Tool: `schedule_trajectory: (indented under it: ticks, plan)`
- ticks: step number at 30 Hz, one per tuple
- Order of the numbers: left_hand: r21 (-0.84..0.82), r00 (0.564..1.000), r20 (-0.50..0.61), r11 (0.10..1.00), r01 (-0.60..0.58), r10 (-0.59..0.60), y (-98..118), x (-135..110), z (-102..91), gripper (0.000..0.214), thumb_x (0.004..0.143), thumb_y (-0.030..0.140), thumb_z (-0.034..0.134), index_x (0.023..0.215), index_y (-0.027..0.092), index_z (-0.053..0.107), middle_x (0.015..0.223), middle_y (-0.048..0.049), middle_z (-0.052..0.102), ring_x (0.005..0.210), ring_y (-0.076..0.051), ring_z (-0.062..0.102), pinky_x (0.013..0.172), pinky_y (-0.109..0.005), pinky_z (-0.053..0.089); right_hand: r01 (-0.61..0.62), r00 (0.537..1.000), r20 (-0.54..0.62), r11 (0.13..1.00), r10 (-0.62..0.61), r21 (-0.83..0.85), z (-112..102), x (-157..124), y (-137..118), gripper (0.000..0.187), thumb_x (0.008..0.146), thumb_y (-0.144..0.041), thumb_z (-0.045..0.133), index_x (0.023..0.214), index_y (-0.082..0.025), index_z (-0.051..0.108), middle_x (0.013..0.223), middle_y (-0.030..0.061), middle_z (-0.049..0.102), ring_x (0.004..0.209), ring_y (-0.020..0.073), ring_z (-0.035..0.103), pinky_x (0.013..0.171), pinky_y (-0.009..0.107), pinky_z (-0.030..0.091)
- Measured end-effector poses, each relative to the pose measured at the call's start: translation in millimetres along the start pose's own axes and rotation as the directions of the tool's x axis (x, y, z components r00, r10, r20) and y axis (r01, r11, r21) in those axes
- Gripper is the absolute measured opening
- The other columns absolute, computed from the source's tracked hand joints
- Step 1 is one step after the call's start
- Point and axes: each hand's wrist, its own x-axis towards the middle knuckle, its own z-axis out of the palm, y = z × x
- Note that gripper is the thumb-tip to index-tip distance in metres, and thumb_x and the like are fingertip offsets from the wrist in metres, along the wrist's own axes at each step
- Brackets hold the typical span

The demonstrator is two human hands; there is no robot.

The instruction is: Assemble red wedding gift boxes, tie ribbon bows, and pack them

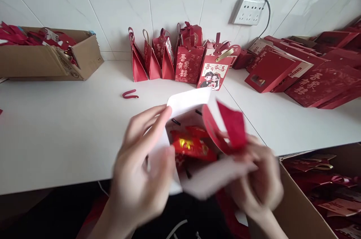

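Note:
An open paper gift box (pixel 188 100), pale on the inside, is held above the table's front edge with its flaps spread. Red shiny wrapped packets (pixel 191 147) with gold print lie inside. My left hand (pixel 143 167) grips the box's left wall, thumb towards the opening and fingers along the outside. On the right, my right hand (pixel 259 179) is closed at the right flaps, where a piece of red ribbon (pixel 233 124) stands up. Motion blurs this hand, and its fingertips are partly hidden. A small dark red strap (pixel 130 94) lies curled on the table, apart from both hands.
Finished-looking red gift boxes (pixel 189 64) stand against the tiled wall. A cardboard carton (pixel 81 58) of red items sits at the left. Flat red boxes (pixel 316 77) are piled right, below a power strip (pixel 248 11). Another carton (pixel 299 197) of red boxes stands lower right.

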Motion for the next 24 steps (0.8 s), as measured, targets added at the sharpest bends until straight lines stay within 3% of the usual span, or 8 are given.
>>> schedule_trajectory:
  ticks: [3,5,7,11,13,16,19,24]
  plan:
    - [0.019,0.985,0.146,0.995,0.093,-0.095,6,-1,-2.4,0.049,0.085,0.013,0.049,0.132,0.027,0.052,0.13,-0.0025,0.054,0.121,-0.024,0.052,0.101,-0.033,0.049,-0.041,0.998,0.05,0.999,0.04,0.006,-4,-2,-5,0.01,0.094,-0.02,0.039,0.087,-0.024,0.045,0.108,0.0086,0.055,0.096,0.0215,0.058,0.073,0.034,0.049]
    - [0.045,0.986,0.113,0.992,0.118,-0.122,9,-3,-3.2,0.051,0.084,0.013,0.049,0.133,0.029,0.05,0.132,-0.0021,0.052,0.124,-0.025,0.05,0.1,-0.034,0.05,0.009,0.999,0.031,0.999,-0.01,0.034,-8,-3,-5,0.006,0.092,-0.022,0.044,0.088,-0.024,0.048,0.113,0.0101,0.052,0.107,0.0246,0.053,0.077,0.035,0.048]
    - [0.028,0.99,0.09,0.994,0.102,-0.104,9,-5,-2.5,0.053,0.083,0.01,0.049,0.132,0.03,0.051,0.131,-0.0015,0.052,0.123,-0.024,0.051,0.1,-0.033,0.05,-0.014,0.996,0.091,0.999,0.009,0.047,-12,-2,-4,0.006,0.091,-0.021,0.047,0.086,-0.023,0.051,0.11,0.0094,0.054,0.11,0.0252,0.051,0.078,0.035,0.047]
    - [-0.013,0.979,0.182,0.995,0.1,-0.096,3,-9,3.7,0.056,0.082,0.005,0.045,0.134,0.026,0.048,0.129,-0.0043,0.052,0.121,-0.021,0.052,0.1,-0.032,0.05,-0.086,0.948,0.31,0.995,0.069,0.041,-20,4,3,0.017,0.091,-0.025,0.047,0.084,-0.022,0.061,0.108,0.007,0.056,0.089,0.0201,0.057,0.069,0.033,0.047]
    - [-0.017,0.977,0.201,0.997,0.077,-0.072,0,-14,6.1,0.057,0.083,0.005,0.044,0.136,0.026,0.045,0.128,-0.0056,0.052,0.121,-0.02,0.052,0.1,-0.032,0.05,-0.079,0.935,0.349,0.996,0.063,0.033,-23,8,4,0.023,0.093,-0.028,0.045,0.09,-0.023,0.066,0.115,0.0069,0.054,0.074,0.015,0.055,0.064,0.032,0.048]
    - [-0.008,0.975,0.215,0.999,0.053,-0.05,-1,-23,6.5,0.06,0.083,0.004,0.045,0.138,0.027,0.042,0.129,-0.0065,0.051,0.121,-0.021,0.051,0.1,-0.034,0.05,-0.038,0.927,0.372,0.999,0.049,-0.037,-25,16,-2,0.023,0.094,-0.026,0.045,0.104,-0.025,0.065,0.117,0.0081,0.055,0.085,0.0173,0.059,0.072,0.033,0.051]
    - [0.001,0.978,0.206,0.999,0.043,-0.042,1,-29,5.7,0.063,0.082,0.002,0.046,0.139,0.028,0.041,0.131,-0.0061,0.049,0.122,-0.021,0.051,0.1,-0.031,0.049,0.047,0.876,0.481,0.986,0.038,-0.162,-22,28,-13,0.028,0.091,-0.026,0.051,0.117,-0.024,0.06,0.118,0.01,0.054,0.101,0.0211,0.06,0.083,0.034,0.053]
    - [-0.006,0.974,0.198,0.993,0.117,-0.113,-5,-25,6.8,0.061,0.078,0.0,0.045,0.134,0.024,0.049,0.128,-0.0044,0.052,0.121,-0.018,0.053,0.1,-0.025,0.049,0.118,0.752,0.651,0.951,0.103,-0.286,-19,50,-22,0.018,0.089,-0.024,0.053,0.099,-0.021,0.067,0.106,0.0083,0.058,0.077,0.0147,0.063,0.068,0.029,0.055]
